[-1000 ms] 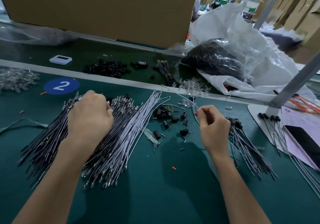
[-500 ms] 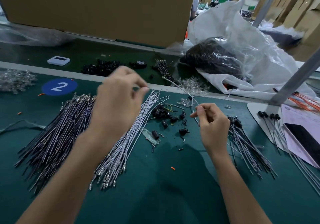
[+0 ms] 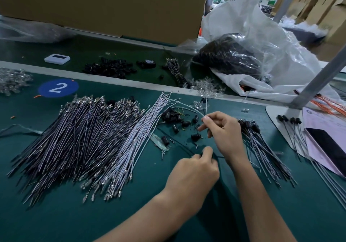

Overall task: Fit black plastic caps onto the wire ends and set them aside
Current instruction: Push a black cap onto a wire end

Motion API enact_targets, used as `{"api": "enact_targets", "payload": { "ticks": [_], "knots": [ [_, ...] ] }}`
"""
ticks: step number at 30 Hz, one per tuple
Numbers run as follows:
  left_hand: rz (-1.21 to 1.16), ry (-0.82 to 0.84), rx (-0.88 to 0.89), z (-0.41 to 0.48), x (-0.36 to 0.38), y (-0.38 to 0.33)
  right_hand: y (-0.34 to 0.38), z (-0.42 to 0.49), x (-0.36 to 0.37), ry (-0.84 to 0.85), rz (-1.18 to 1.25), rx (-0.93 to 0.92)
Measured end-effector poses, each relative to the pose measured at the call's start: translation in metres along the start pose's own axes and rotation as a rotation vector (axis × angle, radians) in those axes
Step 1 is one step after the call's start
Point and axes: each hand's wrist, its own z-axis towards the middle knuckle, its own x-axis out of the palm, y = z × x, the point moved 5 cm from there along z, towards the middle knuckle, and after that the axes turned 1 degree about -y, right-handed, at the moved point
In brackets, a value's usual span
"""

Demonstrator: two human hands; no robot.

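Head view: few capped wires [image 3: 262,148] right of loose black caps [image 3: 172,115], big uncapped bundle [image 3: 84,138] left. Right hand [image 3: 224,131] pinches white wire [image 3: 189,108], left hand [image 3: 194,168] dark wire [image 3: 179,147]. Mostly undone.

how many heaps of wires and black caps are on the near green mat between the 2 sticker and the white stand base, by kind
dark bare wires: 1 heap
pale bare wires: 1 heap
capped wires: 1 heap
loose black caps: 1 scattered cluster
total: 4
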Motion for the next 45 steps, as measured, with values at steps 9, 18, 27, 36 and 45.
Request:
{"api": "enact_targets", "payload": {
  "ticks": [9, 18, 27, 36, 45],
  "knots": [
    [-0.503, -0.422, -0.193, 0.014, -0.035, 0.07, 0.0, -0.003, 0.009, 0.135, -0.093, -0.005],
    [-0.635, -0.662, -0.588, 0.015, -0.048, 0.19, 0.006, -0.006, 0.001, 0.117, -0.359, -0.092],
    [-0.811, -0.612, -0.523, 0.023, -0.026, 0.177, 0.005, -0.014, 0.002, 0.297, -0.738, -0.039],
    [-0.835, -0.654, -0.527, 0.019, -0.023, 0.176, 0.017, -0.025, 0.039, 0.374, -0.646, -0.25],
    [-0.859, -0.632, -0.536, 0.02, -0.016, 0.174, 0.014, -0.028, 0.047, 0.379, -0.779, -0.23]
  ]
}}
